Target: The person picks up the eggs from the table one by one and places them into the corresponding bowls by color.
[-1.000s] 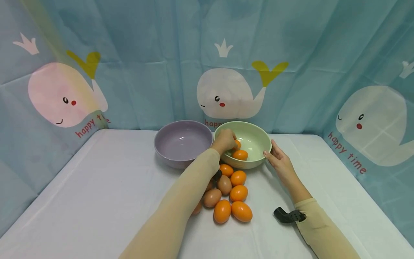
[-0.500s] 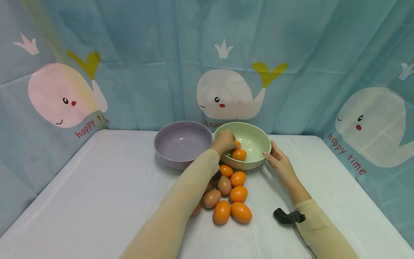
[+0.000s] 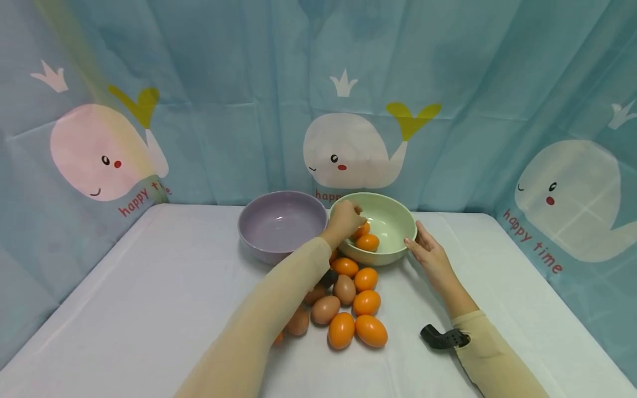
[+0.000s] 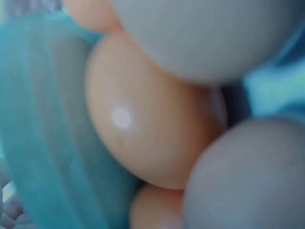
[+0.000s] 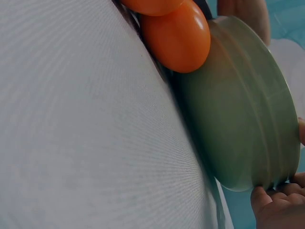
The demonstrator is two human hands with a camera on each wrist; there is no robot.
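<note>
Inside the pale green bowl (image 3: 393, 221) lie two orange eggs, one at the front (image 3: 367, 243) and one behind it (image 3: 362, 229). My left hand (image 3: 344, 222) is over the bowl's left side, its fingertips just above the rear egg, thumb and forefinger apart. On the right, my right hand (image 3: 429, 249) holds the bowl, thumb at the rim and fingers against the outer wall (image 5: 238, 114). Brown eggs (image 3: 325, 309) and orange eggs (image 3: 371, 330) lie on the table in front, partly hidden by my left sleeve. Close eggs (image 4: 143, 124) fill the left wrist view, blurred.
A purple bowl (image 3: 278, 224) stands directly left of the green one; no eggs show in it. White cloth (image 3: 174, 287) covers the table. Behind hangs a blue curtain (image 3: 224, 138) with whale prints. A black strap (image 3: 444, 337) sits at my right wrist.
My left hand has drawn back slightly to the left, showing more of the rear orange egg and more eggs beside the sleeve. The right hand stays on the bowl. The head view has tilted slightly.
</note>
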